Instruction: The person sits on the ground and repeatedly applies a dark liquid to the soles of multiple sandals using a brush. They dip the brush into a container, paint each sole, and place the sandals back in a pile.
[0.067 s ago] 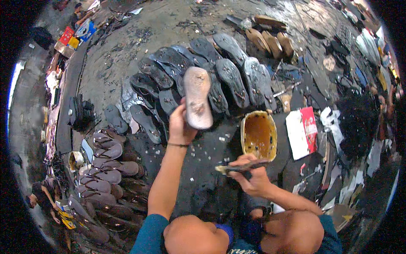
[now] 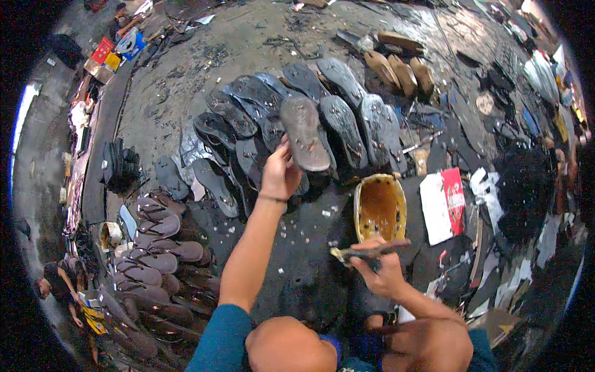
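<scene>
My left hand (image 2: 280, 173) grips a grey-brown sandal sole (image 2: 305, 133) by its near left edge. That sole is held up over the rows of dark soles, its broad face toward me. In my right hand (image 2: 383, 271) is a brush (image 2: 370, 250) with a dark handle and a pale, smeared tip pointing left. The fingers wrap round its middle. Just beyond that hand stands a yellowish tub (image 2: 357, 208) holding amber-brown liquid, probably glue; the hand overlaps its near rim.
Several dark soles (image 2: 342, 127) lie in rows ahead. Strapped brown sandals (image 2: 155, 257) are stacked at left. Wooden shoe lasts (image 2: 401, 74) sit far right of centre. A red-and-white carton piece (image 2: 442, 204) and scraps lie right. Another person (image 2: 65, 288) is at far left.
My left hand has moved slightly right with the sole, whose face has tilted and now looks darker. My right hand, with the brush, has shifted a little right and down.
</scene>
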{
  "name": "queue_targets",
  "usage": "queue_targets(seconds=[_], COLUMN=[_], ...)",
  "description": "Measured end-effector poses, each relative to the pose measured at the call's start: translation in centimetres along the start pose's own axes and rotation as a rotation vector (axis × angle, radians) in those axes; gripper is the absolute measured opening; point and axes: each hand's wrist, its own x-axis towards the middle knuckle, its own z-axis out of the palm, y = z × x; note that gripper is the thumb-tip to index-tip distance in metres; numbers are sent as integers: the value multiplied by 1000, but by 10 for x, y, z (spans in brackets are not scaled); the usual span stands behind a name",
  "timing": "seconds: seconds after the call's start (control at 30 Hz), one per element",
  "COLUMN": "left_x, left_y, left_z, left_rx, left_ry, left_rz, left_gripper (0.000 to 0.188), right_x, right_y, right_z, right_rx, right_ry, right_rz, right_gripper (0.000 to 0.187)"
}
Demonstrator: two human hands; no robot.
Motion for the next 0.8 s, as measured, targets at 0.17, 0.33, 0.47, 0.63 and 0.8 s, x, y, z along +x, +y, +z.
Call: queue_targets(seconds=[0.17, 0.33, 0.47, 0.63, 0.8], left_x=[119, 157, 41, -13, -25], left_y=[37, 32, 11, 125, 191], left_z=[63, 24, -24, -190, -320], left_rx=[-130, -152, 412, 1372, 1740], left_ry=[-68, 148, 106, 817, 1418], left_rz=[156, 372, 688, 949, 299], left_gripper=[21, 24, 32, 44, 75], right_x=[-3, 11, 11, 15, 23], right_y=[-7, 8, 25, 24, 7], right_z=[-26, -12, -12, 3, 23], right_rx=[-131, -140, 6, -52, -120], right_ry=[-48, -46, 36, -68, -176], right_rz=[129, 185, 342, 351, 381], right_gripper=[20, 19, 19, 21, 21])
